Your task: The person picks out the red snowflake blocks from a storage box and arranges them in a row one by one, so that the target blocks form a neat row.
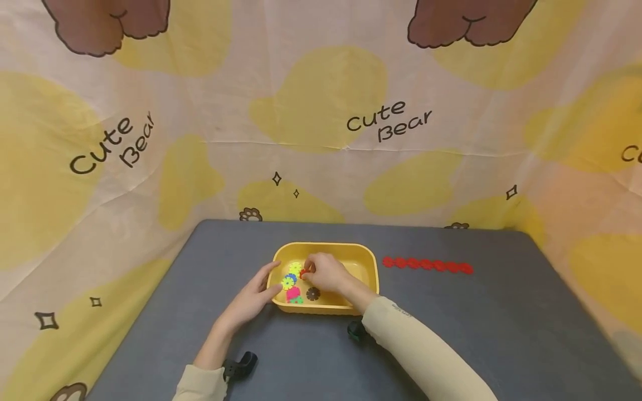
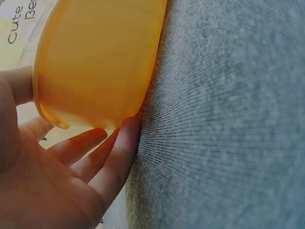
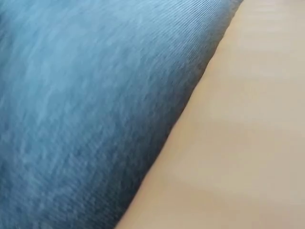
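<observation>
A yellow plastic tray (image 1: 358, 271) stands on the grey tabletop with several small snowflake-shaped plastic discs at its left end. My left hand (image 1: 261, 294) holds the tray's left end; in the left wrist view the thumb crosses the rim and the fingertips touch the outer wall. Inside the tray, my right hand (image 1: 326, 273) pinches a red snowflake disc (image 1: 303, 274), partly hidden by the fingers. Around it lie yellow discs (image 1: 296, 268), a blue one, a pink disc (image 1: 293, 292), a green one and a dark brown disc (image 1: 313, 293). The right hand is outside the right wrist view.
A row of several linked red discs (image 1: 426, 264) lies on the table (image 1: 311, 356) to the right of the tray. Behind the table hangs a patterned cloth (image 1: 321, 100) with "Cute Bear" lettering. Black straps (image 1: 242, 366) show at the wrists.
</observation>
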Available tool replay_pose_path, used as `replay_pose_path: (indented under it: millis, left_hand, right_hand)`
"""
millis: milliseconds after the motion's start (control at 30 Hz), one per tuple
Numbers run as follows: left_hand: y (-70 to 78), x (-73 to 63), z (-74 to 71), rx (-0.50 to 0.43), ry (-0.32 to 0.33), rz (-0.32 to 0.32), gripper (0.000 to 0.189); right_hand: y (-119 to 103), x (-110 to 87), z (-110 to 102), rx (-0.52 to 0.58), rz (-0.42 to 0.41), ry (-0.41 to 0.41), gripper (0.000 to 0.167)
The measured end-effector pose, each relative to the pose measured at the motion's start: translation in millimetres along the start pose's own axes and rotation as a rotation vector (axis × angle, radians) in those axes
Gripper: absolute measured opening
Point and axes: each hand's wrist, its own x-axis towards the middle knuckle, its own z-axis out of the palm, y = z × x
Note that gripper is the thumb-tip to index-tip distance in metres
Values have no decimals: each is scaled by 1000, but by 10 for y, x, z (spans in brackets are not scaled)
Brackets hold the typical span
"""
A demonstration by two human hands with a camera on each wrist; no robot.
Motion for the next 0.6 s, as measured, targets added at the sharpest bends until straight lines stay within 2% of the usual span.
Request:
replay_pose_path:
  millis: [167,467,600]
  left_hand:
    - [-1,-11,17,-7,6,9,60]
    - [-18,-2,34,-6,11,5,60]
    - [-20,12,18,1,9,13,60]
  right_hand:
    - [43,41,50,-6,16,0,18]
    - [104,126,141,-117,64,-4,22]
    - [112,145,143,-113,72,1,21]
